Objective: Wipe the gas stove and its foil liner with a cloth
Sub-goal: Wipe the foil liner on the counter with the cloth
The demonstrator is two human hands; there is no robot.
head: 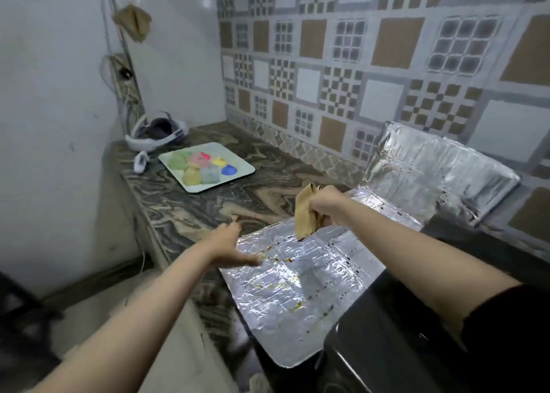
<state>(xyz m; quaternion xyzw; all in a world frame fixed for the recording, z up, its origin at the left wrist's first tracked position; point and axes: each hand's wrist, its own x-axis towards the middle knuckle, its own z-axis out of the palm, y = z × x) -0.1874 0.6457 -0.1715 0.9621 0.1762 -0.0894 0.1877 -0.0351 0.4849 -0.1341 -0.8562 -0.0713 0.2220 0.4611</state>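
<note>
— Marble worktop (190, 214) is showing; what are the hands doing?
— I'm seeing my right hand (323, 206) clenching the cloth (306, 214) above the foil liner (297, 288), my left hand (230, 245) lying released, pinning its edge. I'm advising wiping the yellow specks away from that edge.

— What's over on the far left of the marbled countertop (190, 211)?
— A white square tray (238, 170) carrying coloured pieces, green, yellow, pink and blue. Just behind it, in the corner, a white headset (154, 136), with a small white gadget (140, 161) beside.
— And the wall?
— Patterned brown-and-grey tiles (342, 65); cables (119, 77) hang leftward.
</note>
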